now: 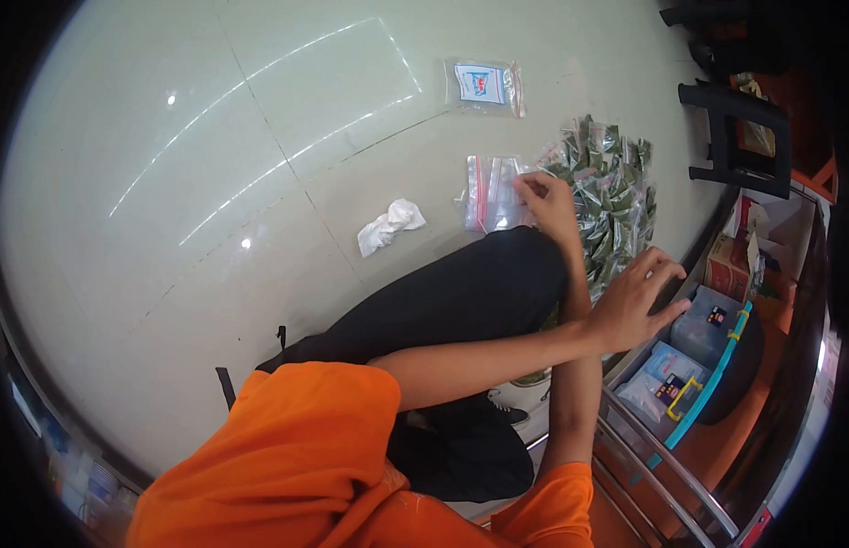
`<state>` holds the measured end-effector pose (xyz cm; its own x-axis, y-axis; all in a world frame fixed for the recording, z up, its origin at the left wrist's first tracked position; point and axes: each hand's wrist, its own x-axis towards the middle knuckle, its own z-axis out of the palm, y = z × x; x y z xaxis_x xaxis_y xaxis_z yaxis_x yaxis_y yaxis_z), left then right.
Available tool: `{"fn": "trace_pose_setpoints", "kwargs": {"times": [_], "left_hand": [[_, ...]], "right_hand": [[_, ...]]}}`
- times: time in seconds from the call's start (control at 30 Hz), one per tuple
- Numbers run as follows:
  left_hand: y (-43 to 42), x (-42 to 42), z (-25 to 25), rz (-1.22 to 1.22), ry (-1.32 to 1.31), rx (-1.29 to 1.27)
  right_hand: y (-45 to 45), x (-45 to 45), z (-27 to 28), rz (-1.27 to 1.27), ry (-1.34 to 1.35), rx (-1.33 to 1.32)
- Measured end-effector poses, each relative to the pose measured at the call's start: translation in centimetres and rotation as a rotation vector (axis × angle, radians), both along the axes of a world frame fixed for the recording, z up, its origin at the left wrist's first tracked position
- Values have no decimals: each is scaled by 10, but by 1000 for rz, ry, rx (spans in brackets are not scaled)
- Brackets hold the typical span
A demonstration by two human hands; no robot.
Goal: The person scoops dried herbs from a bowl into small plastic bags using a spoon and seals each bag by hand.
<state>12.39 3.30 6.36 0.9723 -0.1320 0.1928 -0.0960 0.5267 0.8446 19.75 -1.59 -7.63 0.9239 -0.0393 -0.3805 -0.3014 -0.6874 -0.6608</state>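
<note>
Clear zip bags (pixel 484 196) are lying on the tiled floor (pixel 187 237), just beyond the person's dark-trousered knee. The right hand (pixel 543 203) is reaching over their right edge, with the thumb and forefinger standing close together; whether they are pinching a bag, I cannot tell. The left hand (pixel 639 301) is hanging in the air with fingers bent and spread well away from the thumb, and it is holding nothing that I can see. The left forearm is passing over the right one.

As I am judging it, the step in hand is picking at one of these bags; such thin plastic is calling for a light pinch at one edge.

Beside the right hand, many packets with green leaves (pixel 616 192) are lying in a heap. A labelled bag (pixel 484 84) and a crumpled tissue (pixel 391 226) are resting on the shiny tiles. Toward the right, a black stool (pixel 717 96) is standing near a turquoise-edged container (pixel 720 363).
</note>
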Motion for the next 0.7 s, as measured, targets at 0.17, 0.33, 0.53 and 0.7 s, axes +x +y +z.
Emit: {"fn": "trace_pose_setpoints", "kwargs": {"times": [0.17, 0.33, 0.53, 0.7], "left_hand": [[-1, 4, -3, 111, 17, 57], [-1, 9, -16, 175, 55, 344], [-7, -27, -27, -606, 90, 106], [9, -42, -16, -755, 188, -39]], "right_hand": [[-15, -29, 28, -265, -105, 152], [-49, -113, 111, -699, -430, 184], [-44, -198, 173, -788, -568, 94], [-23, -222, 186, -746, -646, 123]]}}
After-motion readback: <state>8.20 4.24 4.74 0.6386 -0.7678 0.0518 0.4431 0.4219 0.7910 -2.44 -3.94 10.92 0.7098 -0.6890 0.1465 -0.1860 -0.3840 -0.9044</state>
